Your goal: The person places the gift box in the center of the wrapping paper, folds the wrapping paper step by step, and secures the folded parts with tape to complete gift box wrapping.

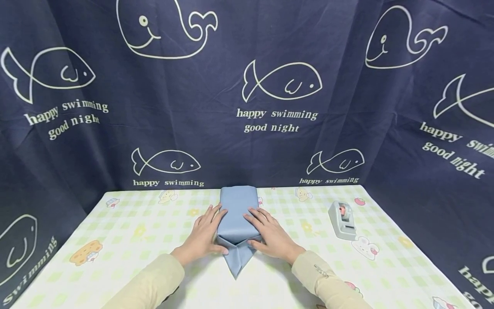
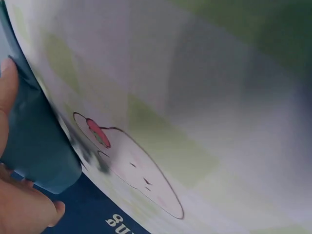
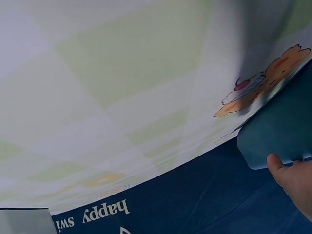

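Note:
A box-shaped parcel in blue-grey paper (image 1: 237, 210) lies lengthwise at the middle of the table's far side. From its near end a pointed paper flap (image 1: 238, 259) sticks out toward the person. The left hand (image 1: 200, 235) rests along the parcel's left side, its thumb by the base of the flap. On the right side, the right hand (image 1: 275, 237) lays its extended fingers over the top edge, thumb near the flap. Both wrist views show fingers touching the paper, with the parcel's side (image 2: 44, 141) at left in one and its side (image 3: 282, 122) at right in the other.
A grey tape dispenser (image 1: 342, 227) with a reddish core stands to the right of the parcel. The checked tablecloth (image 1: 135, 262) carries printed cartoon figures. Behind the table's far edge hangs a dark blue curtain (image 1: 216, 116) with fish and whale drawings.

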Available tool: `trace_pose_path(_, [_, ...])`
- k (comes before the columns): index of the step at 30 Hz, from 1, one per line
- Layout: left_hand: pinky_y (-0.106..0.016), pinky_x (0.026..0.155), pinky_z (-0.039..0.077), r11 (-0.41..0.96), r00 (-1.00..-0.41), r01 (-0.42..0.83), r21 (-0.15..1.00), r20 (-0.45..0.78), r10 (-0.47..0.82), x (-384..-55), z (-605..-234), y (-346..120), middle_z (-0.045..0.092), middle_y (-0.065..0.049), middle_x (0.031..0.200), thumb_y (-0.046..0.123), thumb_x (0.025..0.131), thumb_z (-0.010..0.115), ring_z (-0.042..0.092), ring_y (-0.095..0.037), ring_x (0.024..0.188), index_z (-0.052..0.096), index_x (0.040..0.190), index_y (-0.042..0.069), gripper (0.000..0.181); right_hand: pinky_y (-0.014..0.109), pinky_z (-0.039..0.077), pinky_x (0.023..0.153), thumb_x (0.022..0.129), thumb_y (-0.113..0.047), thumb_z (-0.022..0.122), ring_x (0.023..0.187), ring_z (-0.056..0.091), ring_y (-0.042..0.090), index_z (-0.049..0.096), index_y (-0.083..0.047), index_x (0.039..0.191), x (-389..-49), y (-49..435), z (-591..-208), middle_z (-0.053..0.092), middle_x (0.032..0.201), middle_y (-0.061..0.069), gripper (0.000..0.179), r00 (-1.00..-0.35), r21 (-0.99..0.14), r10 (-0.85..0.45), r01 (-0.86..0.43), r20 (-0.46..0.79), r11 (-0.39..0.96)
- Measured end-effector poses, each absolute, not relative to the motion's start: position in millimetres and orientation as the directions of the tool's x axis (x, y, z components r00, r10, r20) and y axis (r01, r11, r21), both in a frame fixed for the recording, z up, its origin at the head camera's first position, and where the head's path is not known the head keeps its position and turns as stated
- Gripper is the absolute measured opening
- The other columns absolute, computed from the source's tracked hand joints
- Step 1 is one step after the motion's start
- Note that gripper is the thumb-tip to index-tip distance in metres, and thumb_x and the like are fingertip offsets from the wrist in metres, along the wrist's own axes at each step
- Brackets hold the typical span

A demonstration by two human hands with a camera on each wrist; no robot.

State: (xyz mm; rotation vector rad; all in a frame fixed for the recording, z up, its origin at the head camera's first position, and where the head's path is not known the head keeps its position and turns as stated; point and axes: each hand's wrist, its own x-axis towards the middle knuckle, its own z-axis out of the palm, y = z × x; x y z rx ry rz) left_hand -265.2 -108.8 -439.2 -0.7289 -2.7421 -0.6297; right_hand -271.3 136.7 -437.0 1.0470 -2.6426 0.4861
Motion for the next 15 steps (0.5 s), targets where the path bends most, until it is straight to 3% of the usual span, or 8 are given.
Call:
trace_pose_path(8, [-0.061,0.100,0.025,0.795,-0.843,0.508,0.333,0.382,0.379,-262.4,-441.2,-102.3,0.025,-0.016,0.148,0.044,0.049,0.085,0.019,-0.042,0.136,0.032,0.139,0.008,0.111,0.054,0.030,0.103,0.084,-0.036,0.062,0.137,0.024,0.032,0.033,-0.017,0.142,-271.2,136.5,-437.1,0.027,0.150,0.006,0.067,-0.699,-0.199,-0.617,-0.705,0.363,0.681])
trace_pose_path(15, [-0.062,0.098,0.024,0.781,-0.827,0.528,0.334,0.412,0.382,-263.0,-443.3,-103.7,0.026,-0.016,0.146,0.047,0.054,0.083,0.019,-0.044,0.135,0.033,0.138,0.008,0.105,0.054,0.030,0.104,0.085,-0.038,0.061,0.137,0.024,0.033,0.033,-0.018,0.142,-272.1,136.7,-437.8,0.027,0.150,0.006,0.067,-0.702,-0.196,-0.616,-0.701,0.358,0.686])
